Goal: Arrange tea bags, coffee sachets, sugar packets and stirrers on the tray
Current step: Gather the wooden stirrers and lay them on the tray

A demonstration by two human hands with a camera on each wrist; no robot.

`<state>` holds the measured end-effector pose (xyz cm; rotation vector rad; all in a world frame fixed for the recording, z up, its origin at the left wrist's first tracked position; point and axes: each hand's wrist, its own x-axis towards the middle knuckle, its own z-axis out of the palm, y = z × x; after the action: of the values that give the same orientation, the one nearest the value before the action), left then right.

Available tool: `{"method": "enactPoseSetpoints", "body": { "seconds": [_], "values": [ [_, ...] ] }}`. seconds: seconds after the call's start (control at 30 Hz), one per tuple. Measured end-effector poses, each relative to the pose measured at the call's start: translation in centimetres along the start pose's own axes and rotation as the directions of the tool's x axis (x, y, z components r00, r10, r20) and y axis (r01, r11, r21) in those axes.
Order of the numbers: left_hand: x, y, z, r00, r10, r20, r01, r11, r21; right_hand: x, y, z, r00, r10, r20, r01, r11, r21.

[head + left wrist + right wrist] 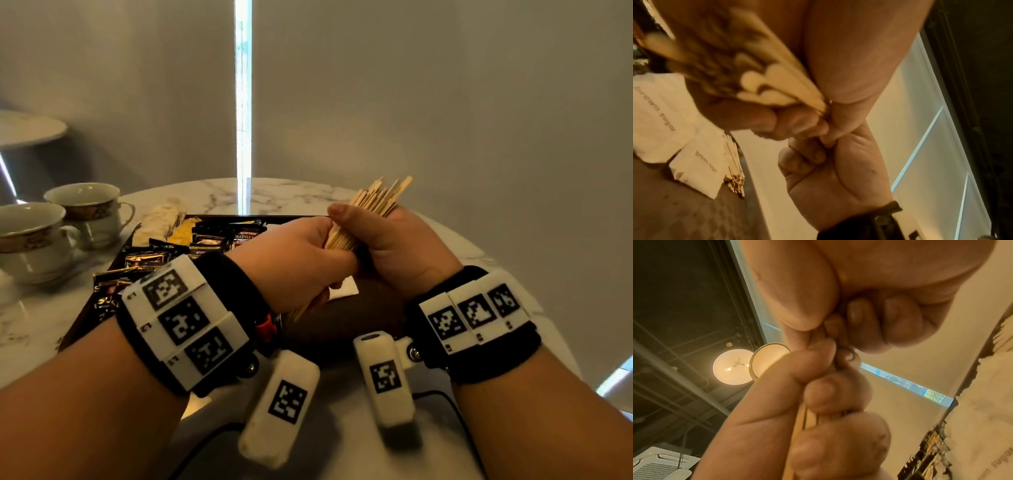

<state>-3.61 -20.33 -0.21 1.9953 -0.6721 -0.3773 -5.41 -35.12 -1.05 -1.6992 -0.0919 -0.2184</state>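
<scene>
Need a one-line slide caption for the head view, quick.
Both hands, left hand and right hand, grip a bundle of wooden stirrers above the sachet-filled tray.

Looked like a café or hotel lounge: round marble table [281,192], teacups [89,209], pendant lamp [731,366], ceiling air-conditioner [659,464].

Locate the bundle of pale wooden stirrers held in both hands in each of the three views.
Head: bundle of pale wooden stirrers right of centre, tips fanning up from the right hand, left hand gripping its lower part.
Left wrist: upper left, rounded ends blurred.
Right wrist: only a few sticks showing between fingers, lower centre.
Shared landmark: white brown sugar packets, also at the right-wrist view's right edge.
</scene>
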Motion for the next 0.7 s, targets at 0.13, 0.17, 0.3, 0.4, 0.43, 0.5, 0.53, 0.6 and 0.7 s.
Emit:
{"method": "enactPoseSetpoints", "body": {
  "seconds": [0.13, 0.17, 0.3, 0.4, 0.43, 0.5, 0.53, 0.6, 0.7],
  "values": [
    [0.2, -0.2, -0.4, 0.999, -0.047, -0.006, 0.047, 0.999, -0.013, 0.6, -0.6, -1.5, 0.978, -0.066, -0.198, 0.054, 0.996, -0.065],
    [0.2, -0.2, -0.4, 0.998, -0.061, 0.004, 0.061, 0.998, -0.007, 0.8, -0.8, -2.1, 0.966, -0.068, -0.251, 0.064, 0.998, -0.025],
    [0.0, -0.2, 0.2, 0.993, -0.075, 0.088, 0.067, 0.994, 0.086, 1.0, -1.3, -3.3, 0.959, -0.046, -0.281, 0.113, 0.968, 0.226],
    [0.0, -0.1, 0.6, 0.992, -0.084, 0.097, 0.073, 0.991, 0.11, 0.8, -0.8, -1.9, 1.0, -0.025, 0.012, 0.024, 0.998, 0.064],
    [-0.1, -0.1, 0.6, 0.991, -0.097, 0.094, 0.086, 0.99, 0.113, 0.5, -0.8, -1.4, 0.997, 0.011, 0.082, -0.011, 1.0, -0.009],
    [-0.1, 0.0, 0.4, 0.99, -0.107, 0.093, 0.097, 0.989, 0.112, 0.4, -1.0, -1.2, 0.997, 0.015, 0.072, -0.011, 0.998, -0.058],
    [0.0, 0.0, 0.3, 0.991, -0.101, 0.093, 0.09, 0.99, 0.111, 0.3, -1.3, -1.3, 1.0, -0.002, 0.022, 0.003, 1.0, -0.03],
    [0.0, 0.0, 0.3, 0.991, -0.087, 0.1, 0.074, 0.99, 0.122, 0.4, -1.9, -1.8, 0.995, -0.031, -0.095, 0.035, 0.999, 0.036],
    [0.0, -0.1, 0.5, 0.991, -0.082, 0.103, 0.068, 0.989, 0.134, 0.3, -1.3, -1.7, 0.997, -0.072, -0.023, 0.072, 0.997, 0.021]
  ]
}}
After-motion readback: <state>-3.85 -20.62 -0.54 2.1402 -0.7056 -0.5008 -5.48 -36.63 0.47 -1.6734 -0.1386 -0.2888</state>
